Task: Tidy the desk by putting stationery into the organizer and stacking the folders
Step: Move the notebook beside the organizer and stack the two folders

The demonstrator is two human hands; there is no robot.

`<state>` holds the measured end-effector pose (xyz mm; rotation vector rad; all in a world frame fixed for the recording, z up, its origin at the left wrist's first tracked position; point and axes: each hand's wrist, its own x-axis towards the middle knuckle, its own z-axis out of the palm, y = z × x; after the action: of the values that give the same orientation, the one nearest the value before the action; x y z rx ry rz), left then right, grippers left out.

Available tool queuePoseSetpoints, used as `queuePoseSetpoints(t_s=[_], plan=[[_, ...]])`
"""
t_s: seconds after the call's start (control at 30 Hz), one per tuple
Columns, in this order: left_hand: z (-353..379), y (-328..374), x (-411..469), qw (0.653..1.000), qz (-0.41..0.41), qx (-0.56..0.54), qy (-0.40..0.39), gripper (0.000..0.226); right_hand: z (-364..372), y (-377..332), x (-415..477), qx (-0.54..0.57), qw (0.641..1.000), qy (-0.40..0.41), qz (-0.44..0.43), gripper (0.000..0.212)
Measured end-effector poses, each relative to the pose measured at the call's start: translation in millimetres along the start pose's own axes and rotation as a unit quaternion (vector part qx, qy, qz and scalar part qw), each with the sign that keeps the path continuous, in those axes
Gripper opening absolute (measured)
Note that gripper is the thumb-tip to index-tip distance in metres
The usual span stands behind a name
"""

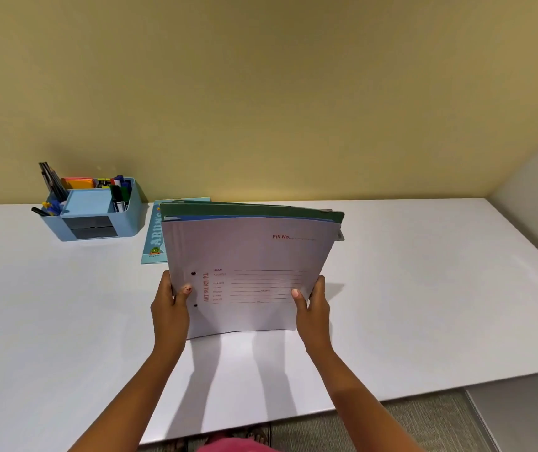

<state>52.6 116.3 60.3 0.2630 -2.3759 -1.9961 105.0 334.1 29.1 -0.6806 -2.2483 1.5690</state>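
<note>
Both hands grip the folders (251,256) between them: the left hand (169,308) clasps the left side edge with its thumb on the pale front cover, and the right hand (314,305) clasps the right side edge the same way. The remaining fingers are hidden behind the stack. The folders stand roughly upright, front cover facing the person, and the lower edge appears to rest on the desk (424,288) just below the hands. A blue folder and a green one show behind the pale one, and the green top edge runs side to side, so the long axis lies across from hand to hand and neither hand is nearer. A teal book (153,236) lies flat just beyond the left hand, partly hidden by the stack. The organizer (132,220), already holding pens and notes, sits well beyond and left of that hand against the wall. To lay the stack flat I judge the room best to the right of the right hand, where the desk is bare out to its far and right edges. Tipping it straight back would set it partly on the book.
</note>
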Motion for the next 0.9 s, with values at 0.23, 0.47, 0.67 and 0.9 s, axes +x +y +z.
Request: queuePoseSetpoints(t_s=[0.23, 0.47, 0.67, 0.9], plan=[[35, 21, 2, 0.997, -0.042, -0.057, 0.007, 0.036, -34, 16, -8, 0.081, 0.987, 0.131, 0.034, 0.046], [81, 33, -7, 0.984, -0.127, -0.118, -0.046, 0.022, -58, 39, -16, 0.259, 0.947, 0.092, 0.168, 0.053], [115, 32, -7, 0.976, -0.164, -0.113, -0.084, 0.024, -79, 57, -20, 0.277, 0.949, 0.043, 0.145, 0.058], [161, 26, 8, 0.979, -0.153, -0.039, -0.132, 0.029, -106, 74, -11, 0.283, 0.946, 0.098, 0.122, 0.056]])
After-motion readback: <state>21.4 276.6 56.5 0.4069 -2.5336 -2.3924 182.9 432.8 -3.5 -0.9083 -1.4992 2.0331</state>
